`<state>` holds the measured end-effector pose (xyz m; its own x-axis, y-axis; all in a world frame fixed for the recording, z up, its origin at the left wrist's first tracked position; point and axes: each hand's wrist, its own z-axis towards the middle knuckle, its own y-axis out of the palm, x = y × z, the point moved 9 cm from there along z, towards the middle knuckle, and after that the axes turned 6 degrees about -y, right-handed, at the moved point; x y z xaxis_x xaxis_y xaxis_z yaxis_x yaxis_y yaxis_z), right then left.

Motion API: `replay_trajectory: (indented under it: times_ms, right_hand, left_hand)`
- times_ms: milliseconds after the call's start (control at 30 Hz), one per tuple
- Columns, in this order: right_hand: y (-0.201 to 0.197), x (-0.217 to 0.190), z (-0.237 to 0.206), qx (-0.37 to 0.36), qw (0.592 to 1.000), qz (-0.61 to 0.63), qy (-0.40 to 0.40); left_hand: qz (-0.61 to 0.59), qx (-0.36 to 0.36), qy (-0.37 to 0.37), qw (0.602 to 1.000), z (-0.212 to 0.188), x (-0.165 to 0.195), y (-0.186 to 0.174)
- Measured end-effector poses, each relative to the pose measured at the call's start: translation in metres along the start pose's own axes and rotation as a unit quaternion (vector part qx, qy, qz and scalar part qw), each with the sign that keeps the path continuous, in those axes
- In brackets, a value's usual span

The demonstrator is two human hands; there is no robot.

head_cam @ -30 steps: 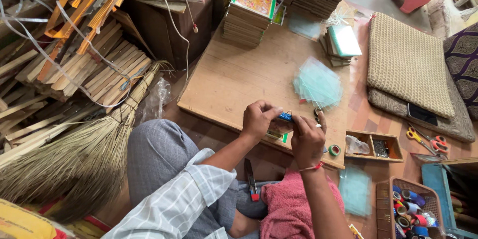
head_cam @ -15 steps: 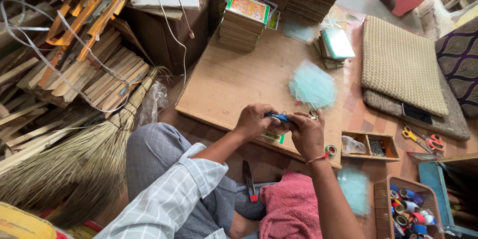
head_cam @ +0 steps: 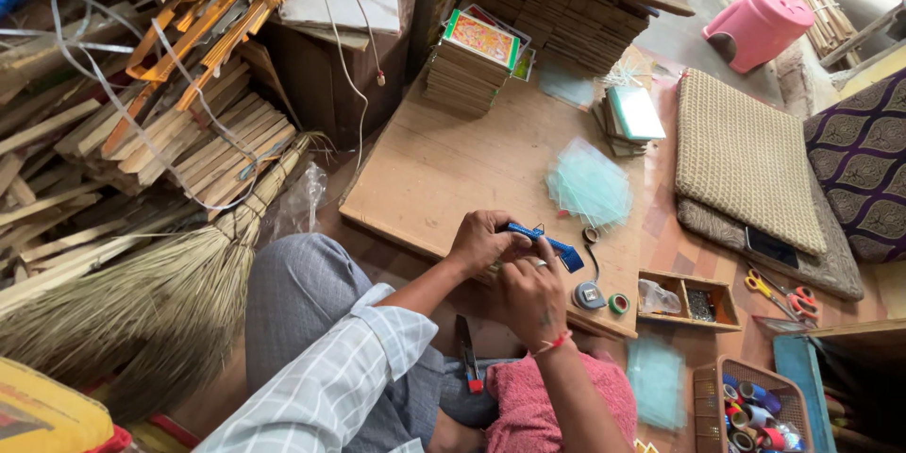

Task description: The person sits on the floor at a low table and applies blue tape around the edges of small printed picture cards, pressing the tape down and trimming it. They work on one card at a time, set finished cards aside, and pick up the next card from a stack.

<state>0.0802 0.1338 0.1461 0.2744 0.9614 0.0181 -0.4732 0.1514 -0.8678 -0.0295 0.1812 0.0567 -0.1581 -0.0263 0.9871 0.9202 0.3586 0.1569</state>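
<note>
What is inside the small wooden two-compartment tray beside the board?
The wooden tray holds a crumpled clear plastic bag in its left compartment and a heap of small dark metal pieces in its right. Anything under them is hidden.

Hidden and cut off at the workbench

The left hand (head_cam: 483,241) and right hand (head_cam: 530,297) cover part of the blue strip (head_cam: 547,245); the basket (head_cam: 755,411) of tape rolls runs off the bottom edge.

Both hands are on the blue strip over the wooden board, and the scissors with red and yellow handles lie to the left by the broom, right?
Not quite. Both hands, left hand and right hand, do hold the blue strip over the wooden board, but the head view shows the scissors lying to the right, beside the woven mat, not by the broom.
</note>
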Motion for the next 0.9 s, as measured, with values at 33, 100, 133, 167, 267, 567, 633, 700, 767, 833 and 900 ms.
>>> replay_trajectory:
  times_ms: [33, 100, 133, 167, 267, 567, 633, 700, 767, 833, 900]
  right_hand:
    - [0.008, -0.003, 0.003, -0.036, 0.999, -0.013, -0.002]
    - [0.022, 0.003, 0.006, -0.099, 0.994, -0.033, 0.034]
    - [0.029, 0.005, 0.006, -0.133, 0.989, -0.042, 0.049]
    - [0.029, 0.004, 0.007, -0.131, 0.990, -0.025, 0.052]
    - [0.032, 0.005, 0.005, -0.160, 0.985, -0.006, 0.070]
    - [0.037, 0.003, 0.010, -0.231, 0.970, -0.002, 0.072]
    - [0.039, 0.004, 0.010, -0.250, 0.966, 0.009, 0.061]
    - [0.042, 0.007, 0.009, -0.276, 0.959, 0.007, 0.065]
    - [0.041, 0.005, 0.013, -0.276, 0.960, 0.001, 0.052]
    - [0.037, -0.003, 0.016, -0.259, 0.965, -0.006, 0.026]
    - [0.038, -0.006, 0.016, -0.275, 0.961, 0.004, 0.033]
  left_hand:
    - [-0.032, -0.009, 0.007, 0.999, -0.001, 0.001, 0.001]
    - [0.008, -0.009, 0.018, 1.000, -0.003, 0.006, 0.001]
    - [0.027, -0.006, 0.022, 0.999, -0.005, 0.007, 0.000]
    - [0.034, -0.003, 0.019, 0.999, -0.008, 0.009, -0.001]
    - [0.116, 0.006, 0.033, 0.993, -0.008, 0.022, 0.001]
    - [0.209, -0.038, 0.102, 0.972, -0.005, 0.037, 0.008]
    - [0.199, -0.070, 0.098, 0.973, -0.004, 0.032, 0.010]
    - [0.185, -0.081, 0.099, 0.974, -0.004, 0.030, 0.010]
    - [0.186, -0.089, 0.098, 0.974, -0.003, 0.030, 0.009]
    - [0.198, -0.095, 0.085, 0.972, -0.004, 0.027, 0.009]
    - [0.197, -0.102, 0.093, 0.971, -0.006, 0.026, 0.010]
